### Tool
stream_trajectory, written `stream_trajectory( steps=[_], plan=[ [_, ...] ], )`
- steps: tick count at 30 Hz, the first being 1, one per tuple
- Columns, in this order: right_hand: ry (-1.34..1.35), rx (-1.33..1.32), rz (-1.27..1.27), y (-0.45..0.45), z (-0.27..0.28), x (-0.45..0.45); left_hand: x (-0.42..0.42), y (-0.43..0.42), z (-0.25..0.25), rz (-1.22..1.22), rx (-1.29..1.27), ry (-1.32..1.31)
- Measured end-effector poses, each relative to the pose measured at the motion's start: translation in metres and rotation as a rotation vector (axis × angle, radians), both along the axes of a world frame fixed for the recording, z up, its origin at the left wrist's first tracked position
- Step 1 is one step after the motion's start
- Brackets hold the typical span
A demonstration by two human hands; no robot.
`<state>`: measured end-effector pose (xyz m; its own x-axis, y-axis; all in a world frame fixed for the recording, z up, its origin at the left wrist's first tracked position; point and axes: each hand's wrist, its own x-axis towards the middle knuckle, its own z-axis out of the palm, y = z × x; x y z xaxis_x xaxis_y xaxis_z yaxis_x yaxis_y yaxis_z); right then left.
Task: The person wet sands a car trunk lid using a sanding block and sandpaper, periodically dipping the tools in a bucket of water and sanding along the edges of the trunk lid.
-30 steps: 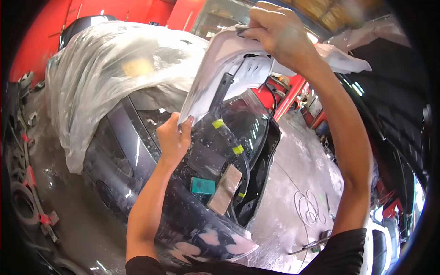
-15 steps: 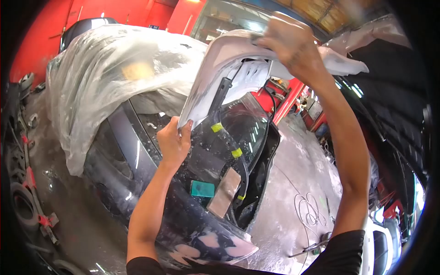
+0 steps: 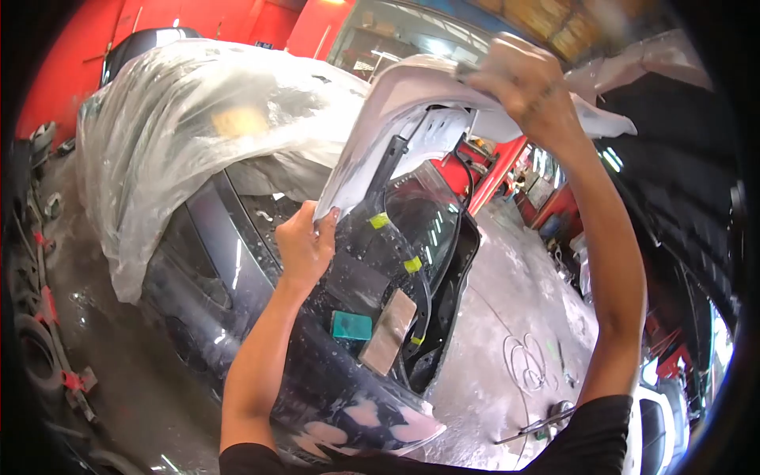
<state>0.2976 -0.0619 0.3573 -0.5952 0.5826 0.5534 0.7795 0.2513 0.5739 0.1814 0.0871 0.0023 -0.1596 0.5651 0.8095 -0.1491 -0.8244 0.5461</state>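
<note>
A raised car trunk lid (image 3: 388, 99), greyish-pink outside and white inside, stands tilted in front of me. My left hand (image 3: 307, 245) is closed on its lower left corner, thumb near the edge. On the lid's upper surface my right hand (image 3: 529, 87) is closed and slightly blurred, with a small greyish edge showing at its fingertips that I cannot identify. Below, a green block (image 3: 351, 325) and a longer tan block (image 3: 389, 332) lie side by side on the dark car (image 3: 309, 380), near pale patches on its rear corner.
Crumpled plastic sheeting (image 3: 214, 103) covers the car's front left part. Yellow tape pieces (image 3: 412, 264) mark a black strip along the opening. A thin hose (image 3: 525, 364) lies coiled on the floor at right. A tire (image 3: 38, 352) stands at far left.
My right hand has shifted a little to the right along the lid. The lid's left edge and my left hand have moved slightly right too. Both blocks stay put.
</note>
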Motion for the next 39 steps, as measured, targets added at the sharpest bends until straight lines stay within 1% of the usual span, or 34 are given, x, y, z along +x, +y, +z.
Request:
stream_trajectory(
  steps=[1, 4, 5, 8, 9, 12, 13, 14, 16, 17, 20, 21, 24, 25, 28, 29, 32, 33, 36, 37, 39],
  plan=[
    [0.119, -0.034, -0.063, 0.000, -0.004, 0.001, 0.000, 0.001, 0.001, 0.010, -0.018, 0.002],
    [-0.187, 0.033, 0.154, 0.034, -0.007, -0.005, -0.001, 0.002, 0.000, 0.005, -0.038, 0.034],
    [-0.190, 0.081, 0.218, 0.043, -0.018, -0.009, -0.002, 0.000, -0.003, -0.004, -0.045, 0.049],
    [-0.231, 0.053, 0.078, 0.014, -0.001, 0.002, -0.002, 0.000, -0.001, -0.062, -0.014, -0.020],
    [-0.061, -0.004, 0.056, 0.001, 0.000, 0.003, 0.001, -0.001, -0.001, -0.047, -0.021, -0.017],
    [0.016, 0.009, 0.077, 0.007, -0.009, -0.005, -0.004, -0.003, 0.002, 0.032, -0.039, 0.031],
    [-0.261, 0.104, 0.185, 0.026, -0.007, 0.000, -0.006, -0.002, 0.003, 0.056, -0.037, 0.065],
    [-0.242, 0.088, 0.167, 0.029, -0.011, 0.004, -0.007, -0.004, 0.001, 0.071, -0.038, 0.109],
    [-0.221, 0.072, 0.142, 0.033, -0.014, -0.003, -0.006, -0.001, -0.004, 0.016, -0.003, 0.078],
    [-0.238, 0.082, 0.192, 0.014, -0.010, -0.007, -0.003, 0.004, -0.004, -0.007, 0.012, 0.038],
    [0.001, 0.091, -0.075, -0.024, -0.007, 0.020, -0.003, -0.003, 0.000, 0.011, -0.017, 0.030],
    [-0.065, 0.111, -0.038, -0.021, -0.007, 0.016, -0.003, -0.004, -0.002, 0.025, -0.026, 0.036],
    [-0.122, 0.099, 0.177, 0.016, -0.016, -0.005, -0.003, -0.004, -0.001, 0.046, -0.020, 0.059],
    [-0.235, 0.111, 0.201, 0.020, -0.011, -0.002, -0.003, -0.002, -0.004, 0.036, -0.022, 0.061],
    [-0.102, 0.052, 0.062, -0.015, -0.004, 0.018, -0.002, 0.000, 0.000, 0.025, -0.001, 0.035],
    [-0.103, 0.075, 0.015, -0.027, 0.000, 0.028, -0.001, -0.001, -0.001, 0.027, 0.000, 0.022],
    [-0.082, 0.043, 0.171, 0.004, -0.011, 0.022, -0.003, -0.002, -0.002, 0.048, -0.022, 0.057],
    [-0.148, 0.059, 0.210, 0.020, -0.017, 0.019, -0.003, -0.001, -0.003, 0.045, -0.019, 0.055],
    [-0.354, 0.136, -0.017, 0.005, -0.014, 0.020, -0.001, 0.002, -0.005, 0.018, -0.015, 0.049],
    [-0.526, 0.238, 0.057, -0.005, -0.003, 0.040, -0.001, 0.001, -0.003, 0.008, -0.019, 0.040],
    [-0.571, 0.327, 0.002, -0.039, -0.001, 0.065, -0.001, -0.001, -0.002, 0.006, -0.037, 0.038]
  ],
)
